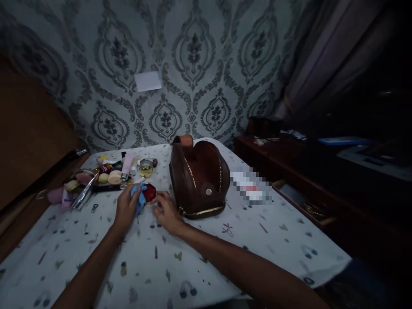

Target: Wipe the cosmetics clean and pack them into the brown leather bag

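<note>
My left hand is closed around a crumpled light blue cloth, which presses against the side of a small, shiny dark red object. From the other side, the bent fingertips of my right hand grip that red object. Its exact kind is too small and dim to make out. Just right of my right hand stands a brown leather bag, its zipped top gaping open. Beyond my left hand lie a pink tube and a round jar with a yellowish base.
A pile of cosmetics spreads over the table's left side, with a silvery tube at its front. A blurred-out item lies right of the bag. The patterned white tablecloth reaches a wallpapered wall. A dark wooden cabinet with an open drawer stands right.
</note>
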Available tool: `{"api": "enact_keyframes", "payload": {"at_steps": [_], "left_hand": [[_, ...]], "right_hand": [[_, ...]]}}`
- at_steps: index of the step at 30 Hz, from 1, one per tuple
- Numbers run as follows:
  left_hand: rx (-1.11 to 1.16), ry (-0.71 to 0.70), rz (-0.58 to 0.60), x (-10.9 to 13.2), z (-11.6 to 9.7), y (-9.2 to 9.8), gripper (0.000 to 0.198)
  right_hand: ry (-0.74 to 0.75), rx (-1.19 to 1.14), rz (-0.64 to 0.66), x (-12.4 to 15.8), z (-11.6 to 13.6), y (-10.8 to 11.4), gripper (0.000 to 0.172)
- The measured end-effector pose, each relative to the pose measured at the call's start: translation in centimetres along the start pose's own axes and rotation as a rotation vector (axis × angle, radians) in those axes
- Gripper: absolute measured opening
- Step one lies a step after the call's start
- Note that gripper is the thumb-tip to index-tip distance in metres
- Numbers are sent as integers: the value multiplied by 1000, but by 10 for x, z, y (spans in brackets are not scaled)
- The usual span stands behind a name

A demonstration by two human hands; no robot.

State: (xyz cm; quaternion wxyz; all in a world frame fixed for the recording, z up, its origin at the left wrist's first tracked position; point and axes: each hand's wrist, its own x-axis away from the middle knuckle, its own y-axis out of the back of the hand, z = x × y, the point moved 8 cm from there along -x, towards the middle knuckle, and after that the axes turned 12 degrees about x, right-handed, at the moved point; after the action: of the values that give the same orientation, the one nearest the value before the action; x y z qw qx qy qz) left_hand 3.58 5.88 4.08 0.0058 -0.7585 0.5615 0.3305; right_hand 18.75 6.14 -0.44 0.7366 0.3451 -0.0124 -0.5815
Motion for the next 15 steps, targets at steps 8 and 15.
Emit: {"api": "enact_keyframes", "payload": {"at_steps": [8, 15], "left_hand": [[-90, -87, 103, -5, -7, -11, 45], [-534, -241, 421, -6, -17, -46, 47]], "right_hand": [[-1, 12, 0, 1, 2, 1, 24], [-165, -76, -62, 0, -18, 1, 35]]}}
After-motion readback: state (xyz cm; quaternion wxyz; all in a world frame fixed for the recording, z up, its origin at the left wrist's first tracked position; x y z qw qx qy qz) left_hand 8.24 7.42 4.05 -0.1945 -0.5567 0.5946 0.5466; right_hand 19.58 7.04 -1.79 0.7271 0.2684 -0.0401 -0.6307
